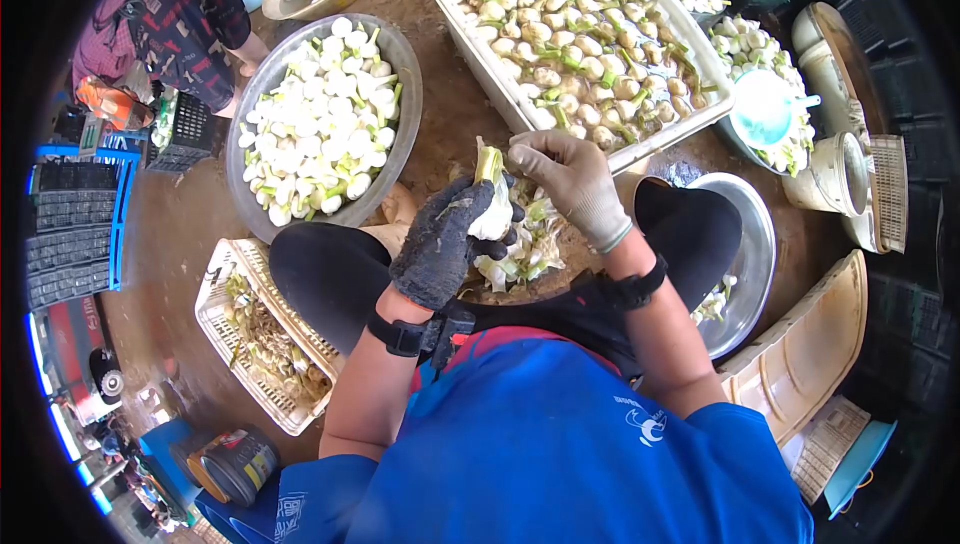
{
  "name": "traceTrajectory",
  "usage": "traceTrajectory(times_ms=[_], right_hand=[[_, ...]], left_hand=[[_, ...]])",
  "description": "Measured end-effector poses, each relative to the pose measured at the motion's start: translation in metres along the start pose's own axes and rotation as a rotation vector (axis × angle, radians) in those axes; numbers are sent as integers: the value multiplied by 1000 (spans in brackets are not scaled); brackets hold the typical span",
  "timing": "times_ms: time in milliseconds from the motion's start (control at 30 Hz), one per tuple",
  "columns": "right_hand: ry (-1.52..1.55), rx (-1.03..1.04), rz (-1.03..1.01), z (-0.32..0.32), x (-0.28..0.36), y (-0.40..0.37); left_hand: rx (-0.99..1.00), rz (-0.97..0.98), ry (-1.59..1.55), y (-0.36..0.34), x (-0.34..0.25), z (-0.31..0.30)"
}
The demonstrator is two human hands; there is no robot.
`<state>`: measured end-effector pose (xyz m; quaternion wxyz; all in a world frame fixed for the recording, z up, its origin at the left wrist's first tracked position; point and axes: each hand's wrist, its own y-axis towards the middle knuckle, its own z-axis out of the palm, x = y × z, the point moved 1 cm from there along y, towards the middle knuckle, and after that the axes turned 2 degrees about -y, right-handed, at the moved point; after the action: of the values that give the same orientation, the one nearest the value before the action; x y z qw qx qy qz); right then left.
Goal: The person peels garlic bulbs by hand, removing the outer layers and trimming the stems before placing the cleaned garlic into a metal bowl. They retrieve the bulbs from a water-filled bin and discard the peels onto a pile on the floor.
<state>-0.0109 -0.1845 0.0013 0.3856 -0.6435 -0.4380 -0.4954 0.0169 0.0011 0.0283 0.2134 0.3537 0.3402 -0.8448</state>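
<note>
My left hand point(440, 239), in a dark grey glove, is wrapped round a white bulb point(492, 212) with a short green cut stem pointing up. Just right of the stem, my right hand point(572, 179) in a pale glove has its fingers pinched together; whether anything small is between them is hidden. Below the hands, between my legs, lies a pile of white and green peelings point(535, 254). Peeled white bulbs fill a round grey basin point(411, 94) beyond my left knee. A large white tray point(500, 94) ahead holds many bulbs in water.
At left, a cream basket point(213, 294) holds brownish scraps. A metal basin point(757, 264) with some white pieces stands beside my right leg. A teal colander point(762, 109) rests on more bulbs at upper right. Another person point(185, 14) is at upper left, near dark crates.
</note>
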Motion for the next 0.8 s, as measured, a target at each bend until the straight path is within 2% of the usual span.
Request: traceTrajectory(times_ms=[133, 200, 233, 267, 300, 367, 400, 433, 467, 500, 533, 567, 600, 633, 667, 700, 733, 800], right_hand=[[186, 22, 107, -5, 25, -14], [161, 68, 159, -7, 38, -16], [214, 27, 138, 2, 35, -13], [215, 23, 139, 6, 34, -13], [149, 29, 123, 9, 37, -15], [-70, -1, 78, 12, 47, -22], [-71, 6, 78, 12, 46, -24], [-141, -12, -61, 14, 43, -25], [-207, -31, -200, 16, 40, -28], [-198, -65, -409, 23, 36, -32], [-195, -63, -407, 25, 35, -37], [-270, -33, -566, 27, 37, -43], [-345, -2, -727, 28, 38, -44], [-306, 29, -704, 18, 33, -43], [-211, -25, -693, 11, 22, -41], [-99, -19, -638, 3, 17, -37], [8, -18, -575, -6, 16, -34], [205, -73, -315, -31, 26, -34]], left_hand=[[32, -18, 144, 1, 3, -2], [-15, 97, 194, 7, 11, -4], [-11, 94, 196, 12, 17, -9], [-3, 184, 336, 19, 21, -16], [7, 276, 475, 23, 18, -15], [10, 282, 533, 26, 14, -13], [6, 289, 592, 26, 12, -12], [-37, 303, 424, 31, 25, -21], [-46, 302, 426, 33, 30, -28], [-90, 196, 159, 37, 33, -34], [-130, 86, -110, 43, 38, -44], [76, 121, -271, 60, 52, -71], [77, 122, -269, 60, 47, -66], [-88, 98, -338, 58, 37, -56], [-258, 77, -408, 57, 32, -50], [-304, 252, 135, 65, 38, -56], [-307, 251, 135, 68, 34, -59], [157, 117, -1195, 75, 20, -65]])
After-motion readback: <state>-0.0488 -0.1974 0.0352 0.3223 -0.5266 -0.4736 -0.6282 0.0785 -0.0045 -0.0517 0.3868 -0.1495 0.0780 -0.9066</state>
